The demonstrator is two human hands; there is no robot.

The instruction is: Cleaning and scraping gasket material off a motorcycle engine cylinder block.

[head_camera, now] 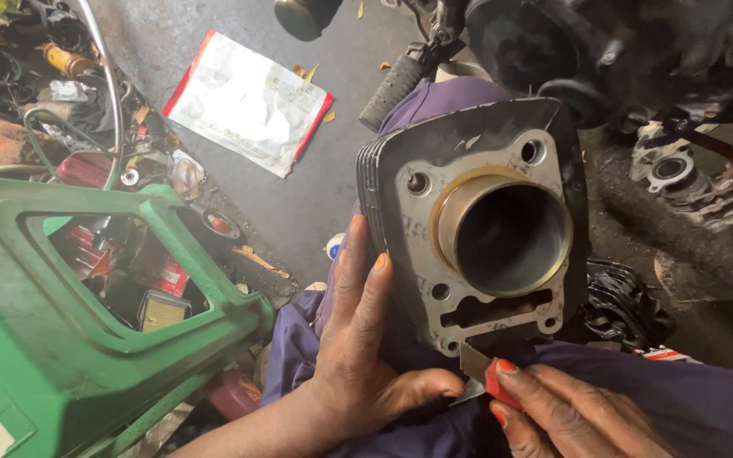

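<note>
On a cluttered workshop floor (299, 203), left hand (358, 356) steadies the cylinder (477, 229); right hand (570, 416) grips a blade (473, 363) at its lower edge, gasket face partly scraped, residue left.

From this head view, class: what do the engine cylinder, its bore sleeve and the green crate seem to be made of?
Engine cylinder: likely cast metal, dull grey face, dark fins. Bore sleeve: metal, its rim tinted brassy. Green crate: moulded plastic, scuffed, slightly glossy.

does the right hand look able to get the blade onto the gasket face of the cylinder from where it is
Probably yes. The right hand holds the blade with its tip already at the lower edge of the cylinder face, nothing between them. The left hand steadies the side, clear of the face.
</note>
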